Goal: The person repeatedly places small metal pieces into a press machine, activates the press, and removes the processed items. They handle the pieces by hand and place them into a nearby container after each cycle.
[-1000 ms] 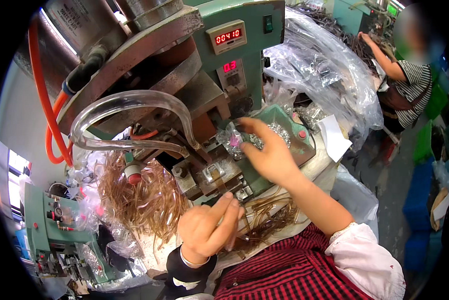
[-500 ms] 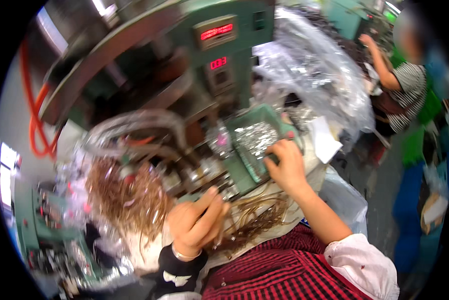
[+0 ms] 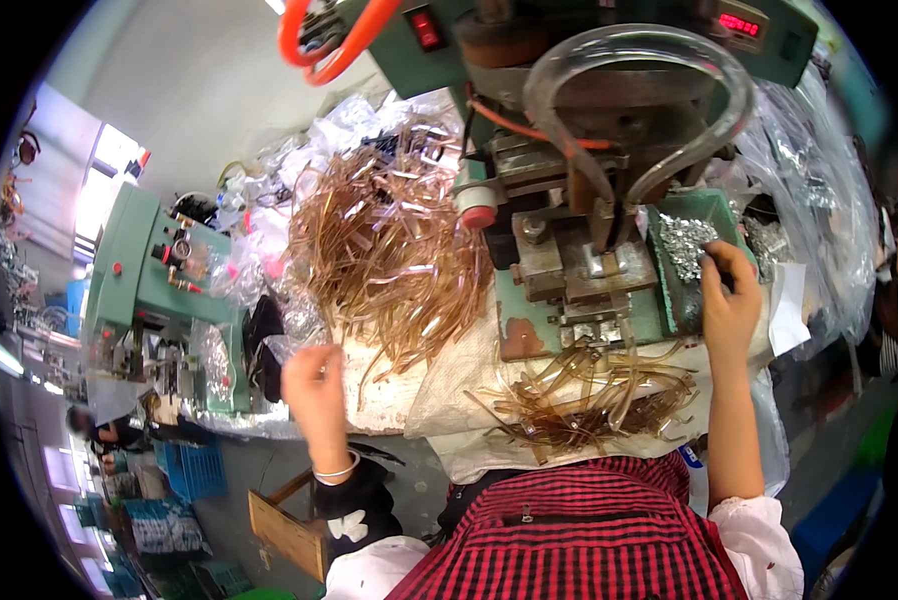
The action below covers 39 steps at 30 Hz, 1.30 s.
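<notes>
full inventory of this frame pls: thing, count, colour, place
press machine: one, green, centre top
clear tube: one loop, transparent, over the press
orange hose: one, top left of the press
amber plastic strips: large tangled pile, left of the press
finished strips: smaller pile, brownish, on cloth before the press
small metal parts: many, silver, in the green tray right of the press
second machine: one, green, far left
clear plastic bags: several, right side
left hand: near the big strip pile; what it pinches is unclear
right hand: fingers at the metal parts
</notes>
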Available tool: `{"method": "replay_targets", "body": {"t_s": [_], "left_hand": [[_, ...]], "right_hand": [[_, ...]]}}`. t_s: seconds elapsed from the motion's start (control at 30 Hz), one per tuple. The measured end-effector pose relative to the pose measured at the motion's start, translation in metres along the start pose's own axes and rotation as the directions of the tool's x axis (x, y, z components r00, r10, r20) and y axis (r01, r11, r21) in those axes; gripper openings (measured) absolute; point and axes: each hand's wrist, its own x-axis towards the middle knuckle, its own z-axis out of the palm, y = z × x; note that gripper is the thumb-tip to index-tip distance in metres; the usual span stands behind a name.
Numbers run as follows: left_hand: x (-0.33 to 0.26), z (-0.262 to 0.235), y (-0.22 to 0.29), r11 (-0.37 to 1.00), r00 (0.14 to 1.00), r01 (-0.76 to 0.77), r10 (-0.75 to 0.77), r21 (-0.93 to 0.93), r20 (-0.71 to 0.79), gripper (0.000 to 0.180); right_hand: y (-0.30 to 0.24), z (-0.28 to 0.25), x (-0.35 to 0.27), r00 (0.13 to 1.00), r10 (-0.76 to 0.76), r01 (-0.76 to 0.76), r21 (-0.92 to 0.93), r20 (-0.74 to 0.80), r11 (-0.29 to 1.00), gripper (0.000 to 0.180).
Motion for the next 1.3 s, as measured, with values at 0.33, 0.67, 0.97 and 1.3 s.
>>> {"method": "replay_targets", "body": {"t_s": [0.33,0.67,0.97,1.3], "left_hand": [[0.008,0.042,0.022,0.666,0.89,0.456,-0.325,-0.59,0.32,0.047],[0.022,0.058,0.152,0.378,0.972,0.226,-0.033,-0.898,0.231,0.022],[0.074,0.018,0.241,0.518,0.917,-0.398,0.215,-0.758,-0.335,0.012],[0.027,0.049,0.252,0.399,0.535,-0.826,0.777,-0.398,-0.332,0.026]], "right_hand": [[-0.004,-0.018,-0.016,0.969,0.211,-0.241,0.326,0.126,0.914,0.017],[-0.091,0.047,0.002,0.976,0.101,-0.198,0.585,0.195,0.787,0.045],[-0.109,0.05,0.001,0.897,0.171,-0.427,0.701,0.407,0.571,0.047],[-0.068,0.002,0.002,0.981,-0.137,0.125,0.09,0.137,0.988,0.036]]}}
